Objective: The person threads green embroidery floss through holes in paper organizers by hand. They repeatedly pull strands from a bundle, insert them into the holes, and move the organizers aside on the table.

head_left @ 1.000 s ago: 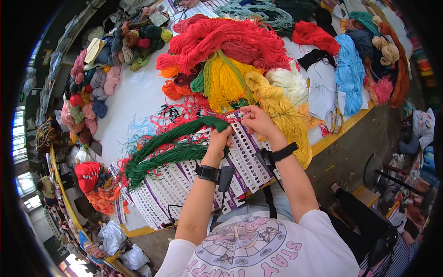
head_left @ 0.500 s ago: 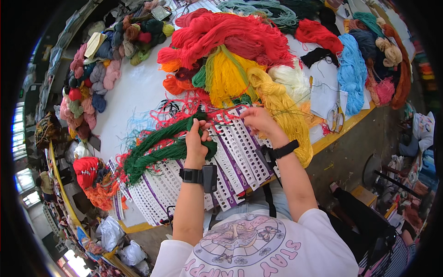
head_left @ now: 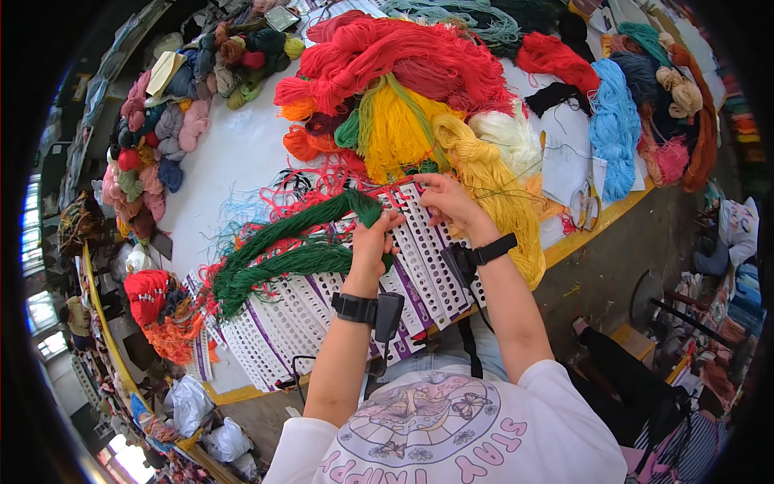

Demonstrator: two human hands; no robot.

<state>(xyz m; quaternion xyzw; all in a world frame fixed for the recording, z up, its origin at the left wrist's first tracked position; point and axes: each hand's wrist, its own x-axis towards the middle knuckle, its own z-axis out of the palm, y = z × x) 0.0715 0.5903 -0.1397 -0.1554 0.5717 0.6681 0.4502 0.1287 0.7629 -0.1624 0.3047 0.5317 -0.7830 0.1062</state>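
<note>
My left hand (head_left: 372, 246) is closed around the end of a dark green skein of thread (head_left: 278, 262). The rest of the skein lies leftward in a long loop across a row of white punched cards (head_left: 427, 270) with round holes and purple bands. At the far end of these cards, my right hand (head_left: 448, 202) has its thumb and fingers drawn together, the index finger reaching over a card's edge. Whatever is between those fingertips is too small to make out. Red threads (head_left: 322, 181) hang tangled along the cards' far ends.
Beyond the cards lie a large red yarn heap (head_left: 403, 60), yellow hanks (head_left: 492, 181) and a white hank (head_left: 512, 141). Scissors (head_left: 586, 206) rest by a light blue hank (head_left: 614, 129) near the table's right edge. Mixed skeins (head_left: 169, 129) sit at the left.
My left hand has moved right and slightly nearer, drawing the green skein's end along. My right hand has come a little left and down onto the cards' far ends.
</note>
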